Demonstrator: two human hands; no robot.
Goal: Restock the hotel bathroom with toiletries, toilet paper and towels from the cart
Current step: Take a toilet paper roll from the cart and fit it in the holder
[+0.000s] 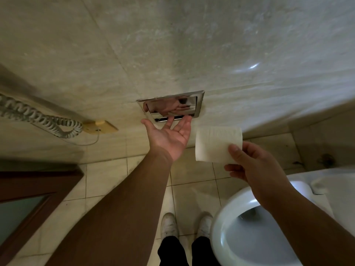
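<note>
1. While the left hand (169, 136) is spreading open, palm up, under the recessed holder (171, 106) at frame centre, nothing is securing its flap.
2. The right hand (255, 167) is pinching the toilet roll (215, 143) by one edge beside it; a slip is risking the open toilet bowl (249, 227) at lower right.

Open air fronts the recessed holder (170, 105); the toilet bowl (247, 229) crowds the lower right.

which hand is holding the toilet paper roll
The right hand pinches the toilet paper roll; the left hand is open, palm up, at the metal holder in the wall.
</note>
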